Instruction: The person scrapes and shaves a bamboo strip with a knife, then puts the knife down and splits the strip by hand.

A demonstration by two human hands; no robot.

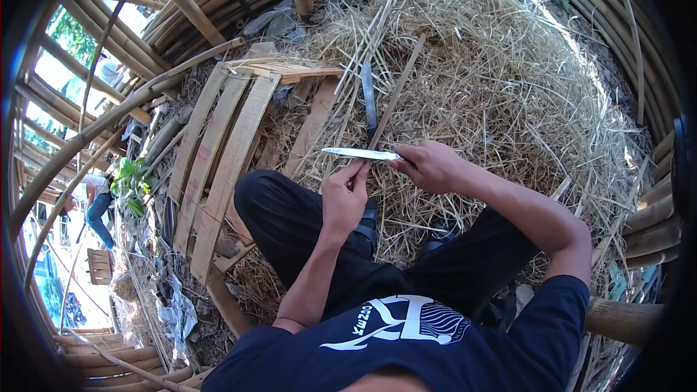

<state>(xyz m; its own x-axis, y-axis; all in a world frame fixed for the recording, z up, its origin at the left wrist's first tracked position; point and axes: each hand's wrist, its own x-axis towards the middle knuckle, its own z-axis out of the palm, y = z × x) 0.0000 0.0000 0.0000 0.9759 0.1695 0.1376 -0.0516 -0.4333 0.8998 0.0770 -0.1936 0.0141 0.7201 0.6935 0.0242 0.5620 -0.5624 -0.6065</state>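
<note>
My right hand (430, 167) is closed round the handle end of a knife (359, 153), whose pale blade points left. Just below the blade, my left hand (344, 194) pinches the near end of a long thin bamboo strip (401, 88). The strip runs away from me, up and to the right, and the blade crosses over it near my fingers. A second, longer knife (369, 98) with a dark handle lies on the straw just left of the strip.
Dry straw (501, 65) covers the ground ahead and to the right. A slatted wooden pallet (225, 167) leans at my left. Thin bamboo strips (377, 29) lie in a bundle ahead. Bamboo poles (181, 0) wall the space. A person (98, 199) bends over far left.
</note>
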